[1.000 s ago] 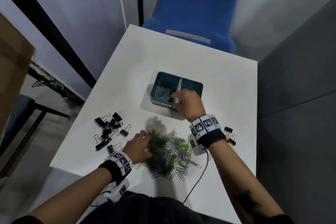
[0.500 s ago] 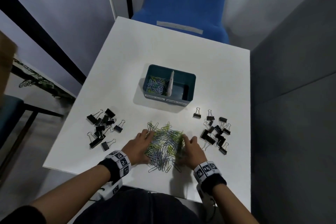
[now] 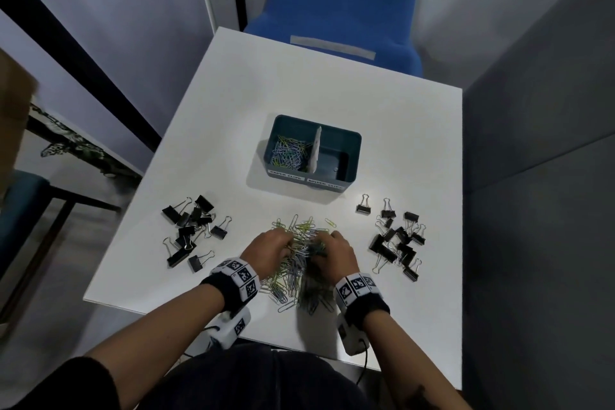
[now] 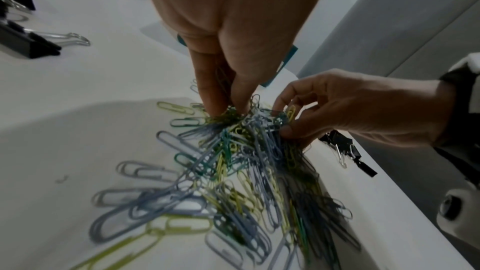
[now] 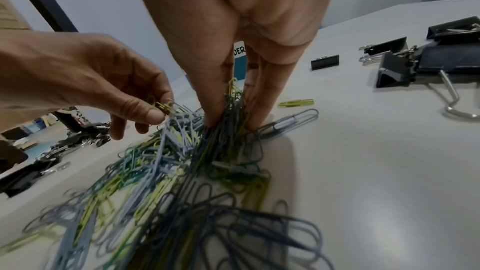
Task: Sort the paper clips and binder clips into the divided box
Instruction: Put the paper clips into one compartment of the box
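Observation:
A heap of coloured paper clips (image 3: 299, 263) lies at the near middle of the white table (image 3: 332, 93). My left hand (image 3: 270, 251) pinches a bunch of paper clips (image 4: 226, 114) at the heap's left side. My right hand (image 3: 332, 253) pinches another bunch of them (image 5: 228, 114) at the right side. The teal divided box (image 3: 352, 156) stands beyond the heap; its left compartment holds paper clips (image 3: 288, 153), and the right one looks bare. Black binder clips lie in a left group (image 3: 191, 230) and a right group (image 3: 396, 240).
A blue chair (image 3: 336, 10) stands past the table's far edge. A grey partition (image 3: 539, 143) runs along the right side. The near table edge is just under my wrists. White labels (image 3: 304, 178) mark the front of the box.
My right hand came back from the box to the heap. Both hands now close on bunches of paper clips, closer together than half a second ago.

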Action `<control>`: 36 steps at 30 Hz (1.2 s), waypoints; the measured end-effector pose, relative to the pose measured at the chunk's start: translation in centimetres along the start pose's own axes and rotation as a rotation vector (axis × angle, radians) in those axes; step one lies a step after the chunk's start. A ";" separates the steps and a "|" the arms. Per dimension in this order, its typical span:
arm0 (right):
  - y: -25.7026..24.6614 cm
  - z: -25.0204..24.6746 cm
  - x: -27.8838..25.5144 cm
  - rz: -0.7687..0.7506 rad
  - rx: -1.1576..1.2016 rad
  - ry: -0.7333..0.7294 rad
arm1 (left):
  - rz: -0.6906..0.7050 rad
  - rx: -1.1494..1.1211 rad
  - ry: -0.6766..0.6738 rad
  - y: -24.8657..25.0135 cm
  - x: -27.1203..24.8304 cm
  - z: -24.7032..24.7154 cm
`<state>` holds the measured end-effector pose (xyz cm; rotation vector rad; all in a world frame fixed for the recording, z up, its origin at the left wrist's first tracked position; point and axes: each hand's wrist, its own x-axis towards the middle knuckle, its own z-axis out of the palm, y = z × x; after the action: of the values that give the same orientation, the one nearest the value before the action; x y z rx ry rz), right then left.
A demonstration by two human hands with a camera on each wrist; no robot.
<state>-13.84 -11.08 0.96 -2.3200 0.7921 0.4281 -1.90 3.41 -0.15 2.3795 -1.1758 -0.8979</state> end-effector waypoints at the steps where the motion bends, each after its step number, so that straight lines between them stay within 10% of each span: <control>1: 0.1 -0.2 0.0 0.000 0.006 0.008 | -0.005 -0.011 0.003 0.0 0.1 -0.2; 15: 0.0 -4.1 -1.4 -0.104 0.036 0.149 | 0.137 -0.246 0.357 3.9 2.5 -10.9; 25: -6.4 -12.5 -0.6 -0.327 0.031 0.273 | -0.089 -0.100 0.624 2.5 6.7 -15.6; 36: -13.0 -16.8 7.9 -0.289 -0.077 0.316 | -0.170 0.054 0.215 -1.8 -0.5 -5.1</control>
<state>2.13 -17.63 15.67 -2.5606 0.5748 -0.0374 2.34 5.03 2.89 2.5745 -0.9382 -0.6454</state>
